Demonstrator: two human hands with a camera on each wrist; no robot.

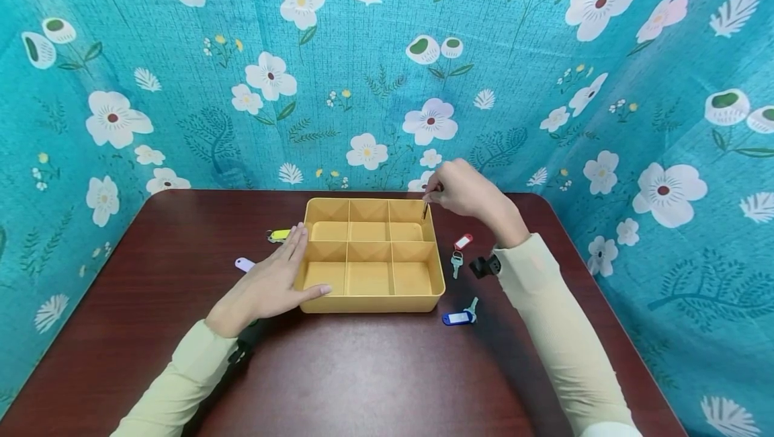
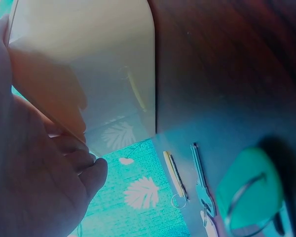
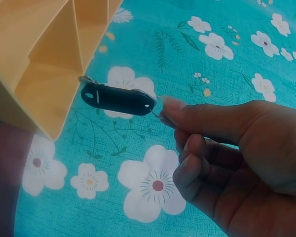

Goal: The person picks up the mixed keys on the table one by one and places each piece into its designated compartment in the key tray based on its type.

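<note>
A yellow box divided into several compartments stands on the table. Fingers spread and straight, my left hand rests on its left rim, the thumb reaching over the front left compartment. My right hand is raised at the back right corner, thumb and fingertips pinching the ring of a black key tag. In the head view that tag hangs over the back right compartment. A bit of metal shows behind the tag in the right wrist view, mostly hidden by it.
Left of the box lie a yellow key tag, a lilac tag and a green tag with keys. To the right are a red tag with a key and a blue tag. A flowered curtain hangs behind the table.
</note>
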